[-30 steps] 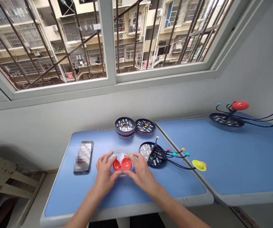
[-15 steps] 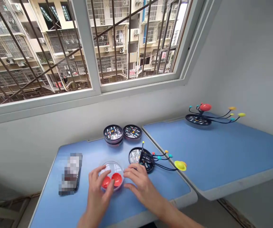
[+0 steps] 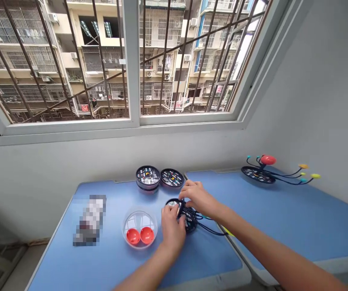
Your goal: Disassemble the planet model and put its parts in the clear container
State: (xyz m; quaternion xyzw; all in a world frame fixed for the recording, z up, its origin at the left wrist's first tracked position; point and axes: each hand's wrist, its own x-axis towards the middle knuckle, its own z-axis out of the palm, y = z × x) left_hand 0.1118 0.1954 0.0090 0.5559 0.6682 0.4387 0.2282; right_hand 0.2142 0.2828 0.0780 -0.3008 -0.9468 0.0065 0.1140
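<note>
A solar system model with a round black base [image 3: 190, 224] and thin black arms lies on the blue table. My left hand [image 3: 173, 227] is closed at the model's central post, fingers on its near left side. From the far right, my right hand [image 3: 198, 197] pinches the top of the same post, and its wrist covers part of the arms. The yellow planet at the arms' end is mostly hidden by my right forearm. Left of my left hand, a clear round dish [image 3: 140, 214] holds two red half-balls [image 3: 146, 235], hollow side up.
Round printed black bases stand at the back, some stacked [image 3: 148, 178] and one apart [image 3: 172, 178]. A blurred-out flat object [image 3: 90, 220] lies at the left. On the right table [image 3: 285, 218] stands another model with a red ball [image 3: 267, 160]. A barred window rises behind.
Both hands have left the clear dish and moved right to the model's post. The two red half-balls stay in the dish. My view has shifted slightly.
</note>
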